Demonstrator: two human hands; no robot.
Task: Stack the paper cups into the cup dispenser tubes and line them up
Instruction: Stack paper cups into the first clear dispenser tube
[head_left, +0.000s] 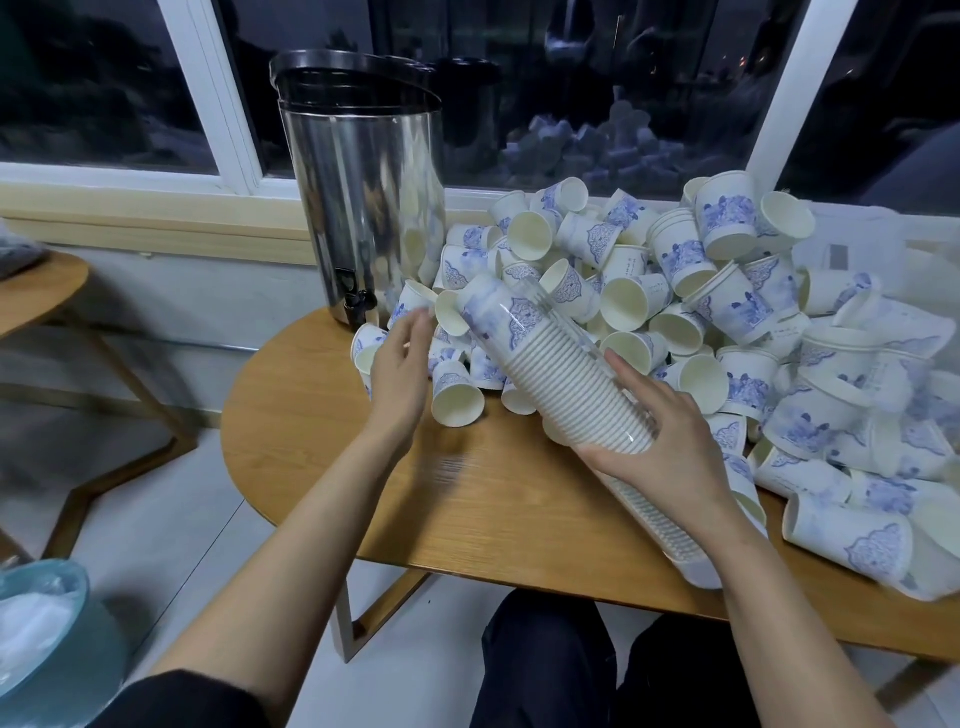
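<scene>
My right hand (660, 431) grips a clear tube (561, 364) of stacked cups; my open left hand (400, 364) reaches for a loose cup (457, 400) beside it.

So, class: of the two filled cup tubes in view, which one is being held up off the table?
The clear tube of nested cups, gripped by the right hand and angled upward; the other tube lies flat on the table.

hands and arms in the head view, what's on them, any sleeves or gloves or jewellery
Both hands are bare: no gloves, rings, watch or bracelet visible on the left hand or the right hand. The forearms are uncovered up to near the elbow. A dark, black-looking sleeve shows pushed up on the left arm at the bottom edge; the right arm's sleeve is out of frame.
</scene>
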